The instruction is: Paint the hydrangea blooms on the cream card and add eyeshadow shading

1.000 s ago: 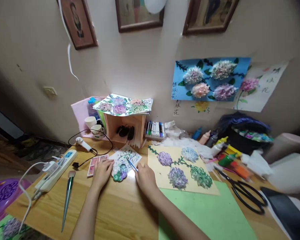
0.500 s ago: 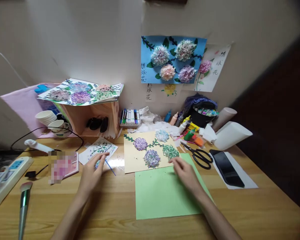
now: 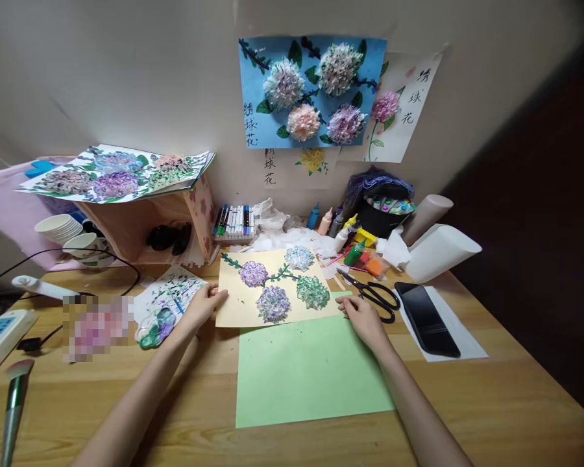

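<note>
A cream card (image 3: 233, 305) bears several raised, speckled hydrangea flowers in purple, blue and green, joined by a dark leafy branch. At its left edge, the fingers of my left hand (image 3: 205, 306) are closed on the card. My right hand (image 3: 363, 318) pinches at the card's lower right edge, with the fingertips beside the green flower. Under the card's near side lies a light green sheet (image 3: 311, 376). Just left of my left hand, a thin blue stick (image 3: 179, 306) rests on a paint-spotted white paper (image 3: 158, 288), beside a paint-smeared palette (image 3: 150, 329).
Black scissors (image 3: 377, 298) and a phone (image 3: 425, 318) lie to the right. Paint bottles (image 3: 354, 253), crumpled tissue (image 3: 292, 240) and markers (image 3: 234, 220) line the back. A makeup brush (image 3: 14, 402) lies at the left; a blue flower picture (image 3: 253, 78) hangs on the wall.
My left hand has moved from the blue stick and spotted paper to the card's left edge. The stick now lies on that paper. My right hand stays near the card's right edge; the view has shifted.
</note>
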Motion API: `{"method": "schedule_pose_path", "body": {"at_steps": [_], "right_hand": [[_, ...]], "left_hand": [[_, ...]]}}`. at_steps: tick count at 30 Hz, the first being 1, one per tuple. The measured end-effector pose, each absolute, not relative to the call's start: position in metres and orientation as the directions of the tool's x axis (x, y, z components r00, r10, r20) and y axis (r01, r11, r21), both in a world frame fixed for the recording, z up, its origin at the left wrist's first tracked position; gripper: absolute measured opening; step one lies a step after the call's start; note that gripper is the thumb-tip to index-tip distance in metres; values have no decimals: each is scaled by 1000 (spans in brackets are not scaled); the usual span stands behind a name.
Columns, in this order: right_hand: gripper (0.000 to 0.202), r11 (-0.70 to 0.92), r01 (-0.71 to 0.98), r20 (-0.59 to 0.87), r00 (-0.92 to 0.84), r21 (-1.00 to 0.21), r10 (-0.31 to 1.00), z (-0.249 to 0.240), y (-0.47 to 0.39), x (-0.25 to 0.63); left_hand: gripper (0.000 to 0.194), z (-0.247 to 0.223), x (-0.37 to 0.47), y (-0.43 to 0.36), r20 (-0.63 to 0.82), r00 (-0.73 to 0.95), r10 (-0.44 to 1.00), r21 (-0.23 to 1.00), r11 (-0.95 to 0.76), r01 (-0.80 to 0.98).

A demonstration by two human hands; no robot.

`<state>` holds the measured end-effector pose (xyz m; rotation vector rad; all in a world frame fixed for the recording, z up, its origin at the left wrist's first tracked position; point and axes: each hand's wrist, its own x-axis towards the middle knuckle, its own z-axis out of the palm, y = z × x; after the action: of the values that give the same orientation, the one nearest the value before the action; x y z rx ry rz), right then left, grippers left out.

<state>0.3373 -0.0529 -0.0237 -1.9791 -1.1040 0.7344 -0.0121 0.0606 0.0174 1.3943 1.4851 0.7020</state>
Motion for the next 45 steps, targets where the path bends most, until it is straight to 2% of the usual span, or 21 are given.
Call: {"method": "schedule_pose_path", "body": {"at_steps": [5, 8, 15, 23, 27, 32, 35, 37, 39, 40, 42, 45], "right_hand": [[32, -326, 432, -134, 416, -841, 899, -23, -56, 341], [32, -316, 429, -135, 400, -846, 906, -20, -59, 340], [29, -305, 435, -125, 395, -847, 910, -12, -60, 336], [28, -277, 433, -108, 375, -858, 921, -10, -61, 337], [30, -263, 434, -97, 368, -862, 925, -10, -60, 337], [36, -266, 414, -114, 354, -870, 928, -9, -60, 343], [41, -253, 379, -42, 485, -890, 873, -4, -66, 359], [41, -288, 448, 101, 667, -847, 738, -2, -76, 378], [46, -454, 566, 258, 775, -688, 576, -4, -90, 402], [55, -552, 594, 297, 790, -585, 536, -7, -97, 413], [74, -682, 573, 258, 818, -455, 514, -16, -111, 432], [79, -706, 561, 179, 820, -432, 543, -29, -123, 447]], "left_hand": [[39, 27, -12, 47, -288, 191, 938, 907, 203, 369], [42, 23, -16, 32, -289, 124, 949, 904, 228, 361], [56, 11, -31, 3, -261, -55, 964, 943, 267, 198], [57, 19, -25, 9, -202, -50, 978, 973, 206, 105], [53, 20, -24, 13, -189, -54, 980, 974, 195, 119], [37, 10, -19, 10, -110, -109, 988, 980, 127, 155], [37, 4, -8, 5, -134, -122, 983, 976, 152, 158], [40, 2, 1, 3, -192, -91, 977, 969, 204, 138], [44, -1, 10, 3, -253, -37, 967, 959, 255, 124], [46, -2, 15, 3, -269, -11, 963, 955, 268, 124], [45, -5, 22, 3, -274, 29, 961, 954, 268, 134], [42, -9, 33, 4, -238, 49, 970, 957, 226, 180]]}}
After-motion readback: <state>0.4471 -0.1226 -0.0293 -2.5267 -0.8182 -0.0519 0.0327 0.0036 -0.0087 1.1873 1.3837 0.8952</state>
